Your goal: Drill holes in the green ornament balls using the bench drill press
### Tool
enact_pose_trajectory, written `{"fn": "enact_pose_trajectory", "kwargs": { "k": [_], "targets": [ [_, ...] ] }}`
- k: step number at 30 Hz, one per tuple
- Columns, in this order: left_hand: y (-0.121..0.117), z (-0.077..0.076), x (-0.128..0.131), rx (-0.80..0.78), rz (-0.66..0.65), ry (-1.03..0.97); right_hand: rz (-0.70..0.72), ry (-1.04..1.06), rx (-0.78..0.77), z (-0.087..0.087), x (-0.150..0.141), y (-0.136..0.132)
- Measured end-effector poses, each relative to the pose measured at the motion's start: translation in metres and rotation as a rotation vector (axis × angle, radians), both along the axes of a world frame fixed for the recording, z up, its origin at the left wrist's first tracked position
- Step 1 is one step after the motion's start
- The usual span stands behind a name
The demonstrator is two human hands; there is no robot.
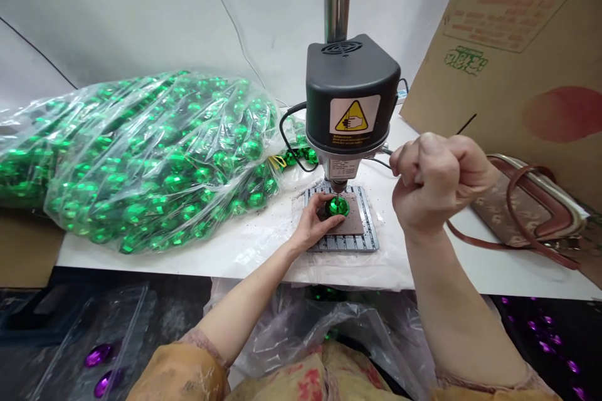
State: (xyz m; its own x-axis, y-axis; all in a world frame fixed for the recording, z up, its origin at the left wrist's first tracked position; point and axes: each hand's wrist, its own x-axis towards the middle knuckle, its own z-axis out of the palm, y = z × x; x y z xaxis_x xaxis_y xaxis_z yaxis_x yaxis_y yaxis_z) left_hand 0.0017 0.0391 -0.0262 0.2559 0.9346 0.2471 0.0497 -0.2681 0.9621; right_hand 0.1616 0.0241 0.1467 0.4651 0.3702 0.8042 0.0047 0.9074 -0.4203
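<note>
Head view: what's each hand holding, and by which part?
Left hand: green faceted piece, pinched by its sides. Right hand: fist beside the drill press; whether it grips anything can't be told.

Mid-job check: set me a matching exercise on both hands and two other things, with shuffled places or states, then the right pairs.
Things
1. Left hand
2. Right hand
3. Clear plastic bag
4. Handbag

Places and states
A. Lying left of the drill head, full of green balls
B. In front of the cardboard box, with a brown strap
C. Touching a single green ball under the drill head
D. Raised and curled closed, right of the drill head

Right pairs: 1-C, 2-D, 3-A, 4-B
</note>
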Motion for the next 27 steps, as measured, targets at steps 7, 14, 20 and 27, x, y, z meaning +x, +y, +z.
{"fn": "enact_pose_trajectory", "kwargs": {
  "k": [7, 14, 20, 27],
  "targets": [
    [0.000, -0.003, -0.001, 0.036, 0.001, 0.003, -0.029, -0.030, 0.066, -0.011, 0.000, -0.001],
    [0.000, -0.004, -0.001, 0.035, 0.016, 0.019, -0.054, -0.072, 0.163, -0.023, 0.001, 0.001],
    [-0.001, -0.004, 0.000, 0.018, 0.010, 0.001, -0.047, -0.094, 0.208, -0.031, 0.003, 0.003],
    [-0.002, -0.003, -0.001, 0.013, 0.009, 0.003, -0.053, -0.119, 0.255, -0.047, 0.005, 0.004]
  ]
}}
